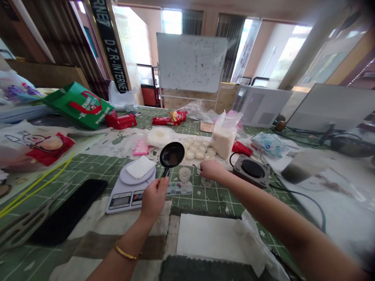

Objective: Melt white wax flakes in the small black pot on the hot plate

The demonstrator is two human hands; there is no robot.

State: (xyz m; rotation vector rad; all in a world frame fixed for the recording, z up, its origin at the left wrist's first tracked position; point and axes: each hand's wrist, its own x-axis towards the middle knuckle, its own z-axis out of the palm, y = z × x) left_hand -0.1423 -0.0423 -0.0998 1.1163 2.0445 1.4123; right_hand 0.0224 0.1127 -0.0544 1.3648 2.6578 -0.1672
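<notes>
My left hand [154, 197] is closed round the handle of a small black pan [172, 154], held up above the table with its round bowl tilted toward me. My right hand [210, 170] is closed in a pinch over a small glass cup [206, 181] on the green cutting mat [205, 199]; a thin stick-like thing pokes out of the fingers toward the left. A second small cup [184, 174] stands between the hands, with a clear paint-like tray [179, 189] in front of it. A white kitchen scale [130, 187] with a white pad on it sits left of the pan.
A small black hot plate [252, 169] with a cord stands right of my right hand. Behind are several small white cups [199, 150], a bag of white granules [224, 136], a pink block [141, 148] and red packets. A black phone [70, 208] lies left; a white cloth [211, 236] lies near me.
</notes>
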